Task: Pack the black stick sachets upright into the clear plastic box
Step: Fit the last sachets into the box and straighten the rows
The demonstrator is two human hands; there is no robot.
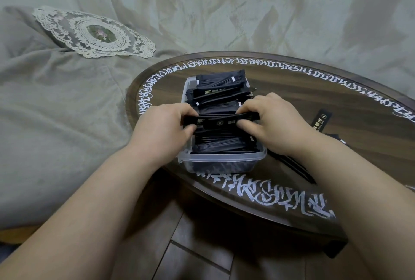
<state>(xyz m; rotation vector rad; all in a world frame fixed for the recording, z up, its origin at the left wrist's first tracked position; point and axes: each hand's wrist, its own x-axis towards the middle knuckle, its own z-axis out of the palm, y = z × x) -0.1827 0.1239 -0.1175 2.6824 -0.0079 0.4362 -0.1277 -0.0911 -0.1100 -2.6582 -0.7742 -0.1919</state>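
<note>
Both hands are clamped on the same bundle of black sachets (221, 120), the left hand (162, 131) pinching its left end between thumb and fingers and the right hand (272, 122) pinching its right end. The bundle hangs just above the middle of the clear plastic box (221, 164), with its long axis running left to right, across the box and level with the rim. Neither hand is nearer; they share the load evenly, so the next move looks like a straight push down into the gap between the rows already packed in front and behind. The box stands on the round dark bench (336, 91) and seems close to full, with sachets rising above its far rim. How many sachets are in the held bundle cannot be counted, and the gap beneath it is hidden by the hands. More loose sachets (320, 122) lie on the bench to the right, partly covered by the right forearm, so their number is unclear.
</note>
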